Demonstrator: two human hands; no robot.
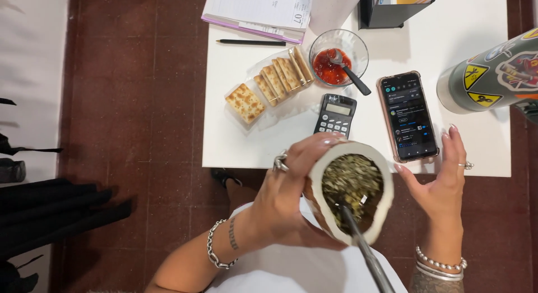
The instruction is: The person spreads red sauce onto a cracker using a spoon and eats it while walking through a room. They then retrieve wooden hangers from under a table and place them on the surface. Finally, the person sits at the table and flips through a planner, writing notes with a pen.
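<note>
My left hand (286,198) grips a pale gourd cup (380,214) filled with green dried herb, and a metal straw (367,254) pokes out toward me. The cup hangs over my lap, just off the white table's near edge (235,156). My right hand (440,184) is open beside the cup, fingers spread, holding nothing, its fingertips close to a smartphone (408,115) with a lit screen.
On the table lie a black calculator (335,115), crackers in a clear wrapper (269,85), a glass bowl of red jam with a spoon (338,57), a black pencil (251,42), papers (258,10) and a sticker-covered flask (493,74). Dark red floor lies at left.
</note>
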